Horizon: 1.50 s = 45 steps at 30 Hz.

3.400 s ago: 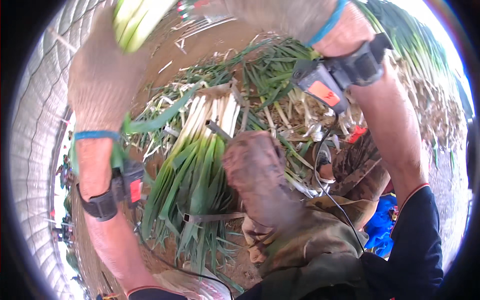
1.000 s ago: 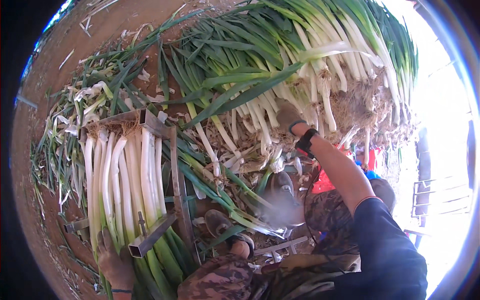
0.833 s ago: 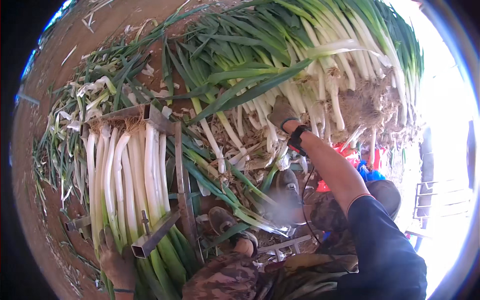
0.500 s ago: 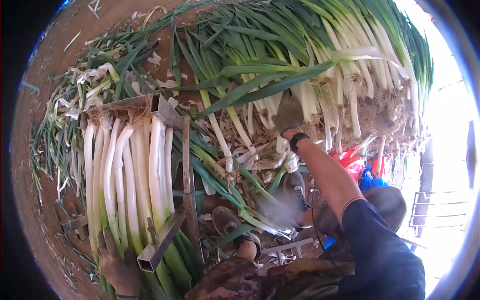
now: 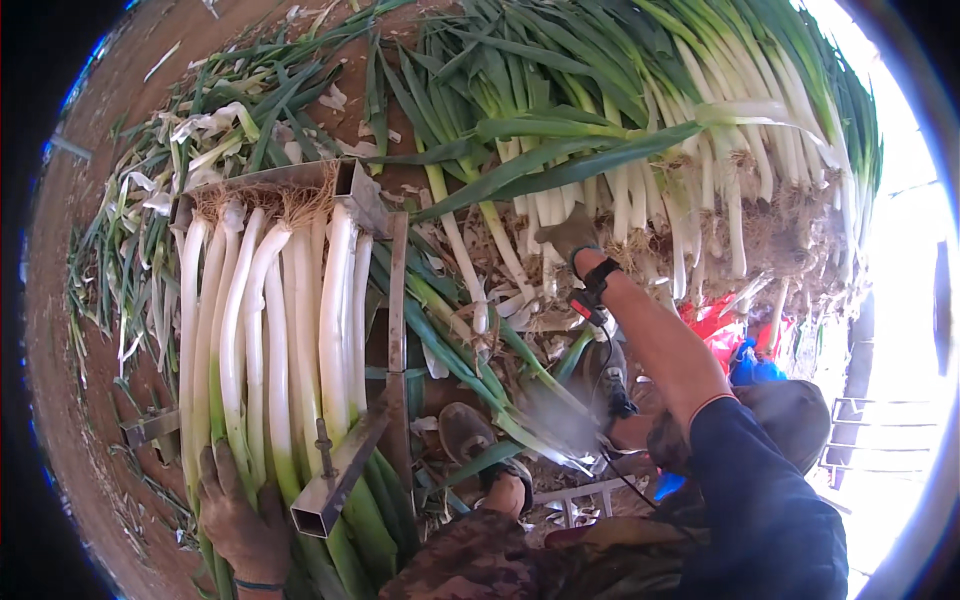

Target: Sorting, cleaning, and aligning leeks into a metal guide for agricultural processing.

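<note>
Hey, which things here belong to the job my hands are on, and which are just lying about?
Part of the job:
Left hand, resting on the framed leeks
Metal frame around them
Right hand, at the white ends of the leek pile

Seemingly just lying about:
Leaf scraps
Red plastic
Blue plastic

We see leek stalks (image 5: 340, 300) in white, shading through pale green into dark green leaves (image 5: 375, 530); their roots (image 5: 312, 203) are rusty brown. Our hands (image 5: 240, 525) are dull brown in gloves, our sleeve (image 5: 755, 485) navy, our trousers (image 5: 462, 558) brownish camouflage. Metal frame (image 5: 398, 310): grey. Soil (image 5: 245, 30): reddish brown.
</note>
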### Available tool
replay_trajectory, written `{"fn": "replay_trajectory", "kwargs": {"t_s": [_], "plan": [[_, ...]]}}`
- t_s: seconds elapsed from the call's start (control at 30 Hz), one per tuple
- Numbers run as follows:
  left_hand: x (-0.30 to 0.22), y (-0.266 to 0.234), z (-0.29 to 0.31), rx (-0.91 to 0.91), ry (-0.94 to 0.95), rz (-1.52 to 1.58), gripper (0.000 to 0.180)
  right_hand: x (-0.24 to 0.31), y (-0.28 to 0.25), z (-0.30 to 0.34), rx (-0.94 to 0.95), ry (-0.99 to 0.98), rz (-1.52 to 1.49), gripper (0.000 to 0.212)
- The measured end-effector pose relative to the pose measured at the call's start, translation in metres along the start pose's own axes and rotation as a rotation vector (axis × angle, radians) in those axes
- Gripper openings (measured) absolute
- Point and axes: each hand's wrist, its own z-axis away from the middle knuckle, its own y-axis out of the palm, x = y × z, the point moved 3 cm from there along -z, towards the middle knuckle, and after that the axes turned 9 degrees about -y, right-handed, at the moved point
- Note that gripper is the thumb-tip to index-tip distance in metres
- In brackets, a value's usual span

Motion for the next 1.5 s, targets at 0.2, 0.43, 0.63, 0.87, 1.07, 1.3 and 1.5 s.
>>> {"fn": "replay_trajectory", "kwargs": {"t_s": [0.2,0.43,0.63,0.87,1.07,1.3,1.5], "plan": [[0.015,-0.003,0.017,-0.024,-0.032,-0.056,0.084,0.070,-0.039,0.102,0.156,-0.205,-0.166,0.091],[0.003,-0.006,0.011,-0.034,0.006,-0.064,0.081,-0.095,-0.039,0.172,0.312,-0.029,0.075,0.053],[0.001,-0.010,0.015,0.029,-0.052,-0.018,0.076,-0.096,-0.064,0.149,0.341,-0.346,0.031,0.029],[0.005,-0.007,0.020,-0.034,-0.048,-0.084,0.078,-0.047,-0.108,0.183,0.762,0.287,-1.272,0.037],[-0.002,-0.007,0.018,-0.027,-0.046,-0.091,0.081,-0.068,-0.046,0.195,0.701,0.344,-1.210,0.040],[0.002,-0.003,0.014,-0.010,-0.068,-0.116,0.083,-0.044,0.042,0.189,0.360,-0.244,0.179,0.058],[0.001,0.000,0.012,-0.034,-0.042,-0.129,0.083,-0.033,0.053,0.175,0.630,-0.100,0.197,0.060]]}}
